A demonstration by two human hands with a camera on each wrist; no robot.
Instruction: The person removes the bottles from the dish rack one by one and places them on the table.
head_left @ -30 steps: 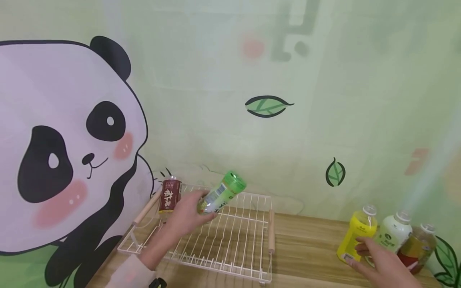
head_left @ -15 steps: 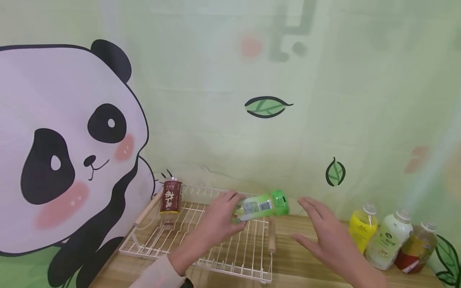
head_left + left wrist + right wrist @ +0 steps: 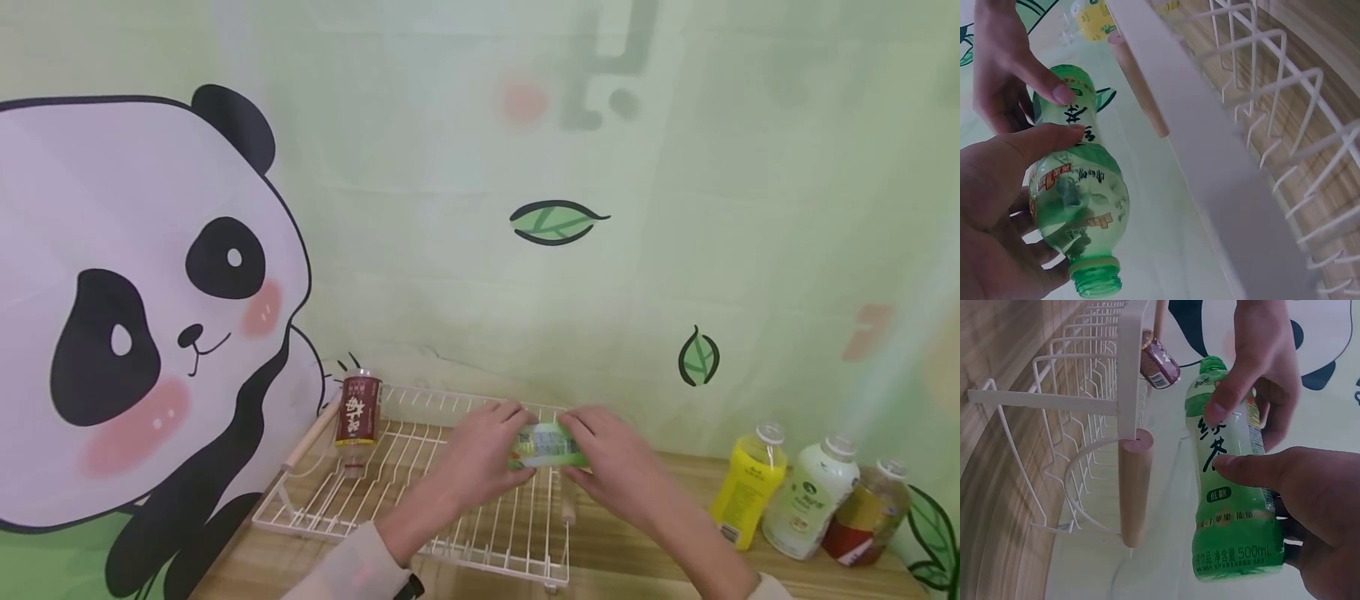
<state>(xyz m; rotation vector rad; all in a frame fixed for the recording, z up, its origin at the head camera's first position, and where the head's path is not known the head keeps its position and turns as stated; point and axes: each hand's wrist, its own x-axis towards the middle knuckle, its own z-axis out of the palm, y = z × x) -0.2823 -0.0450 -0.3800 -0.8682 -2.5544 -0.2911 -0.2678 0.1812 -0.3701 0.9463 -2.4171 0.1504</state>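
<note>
Both hands grip a green tea bottle [image 3: 551, 446], held sideways above the right part of a white wire rack [image 3: 480, 500]. My left hand [image 3: 483, 446] holds the neck half, fingers curled round it; the open green mouth shows no cap in the left wrist view. Round the base half curls my right hand [image 3: 611, 458]. In the right wrist view the bottle [image 3: 1232, 512] shows its label and broad base, with the thumbs of both hands on it. A dark-red-labelled bottle [image 3: 358, 412] stands neck down at the rack's left rear.
On the wooden tabletop [image 3: 637, 500] at right stand a yellow bottle [image 3: 750, 492], a white-green bottle [image 3: 810, 500] and a brown-red bottle [image 3: 866, 517]. Wooden handles, including the right one [image 3: 567, 498], flank the rack. A panda-printed backdrop [image 3: 450, 275] rises behind.
My left hand carries the green tea bottle rightward, turning it from tilted to level. My right hand leaves the yellow bottle, moves left and grips the green bottle's base end.
</note>
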